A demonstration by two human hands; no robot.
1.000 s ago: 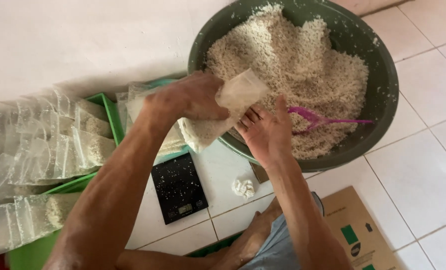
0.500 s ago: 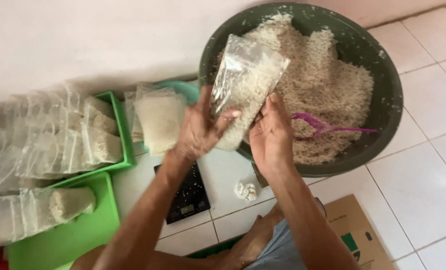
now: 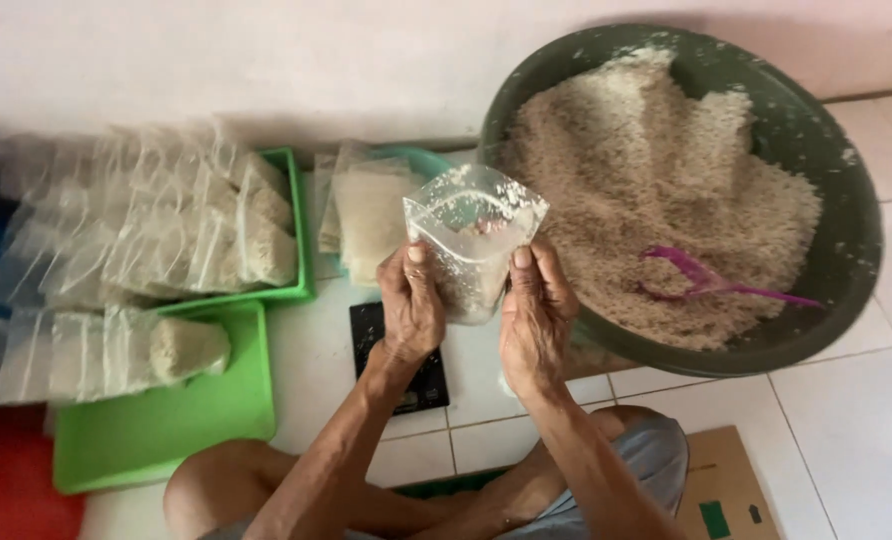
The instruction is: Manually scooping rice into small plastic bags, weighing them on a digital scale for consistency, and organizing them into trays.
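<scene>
Currently, these are the points, from left to right.

Risk at the trays: filled packets lean in rows in the green tray near the wall; one packet lies in the second green tray nearer the person. A careless elbow could, I think, push the rows over.

Risk at the scale: a small black scale lies on the floor tiles directly below the hands. Falling grains could land on it.

Left hand: its grip is closed on the left side of the clear bag, thumb in front.

Bag: held upright in the air, between the trays and the basin, mouth open. It is transparent, soft, dusty inside, partly filled with pale grains. Because the mouth is open, a tilt or a loose pinch could spill it.

Right hand: its grip is closed on the right side of the bag.

Basin: dark green, round, against the wall, heaped with grains; a pink scoop lies on them.
</scene>
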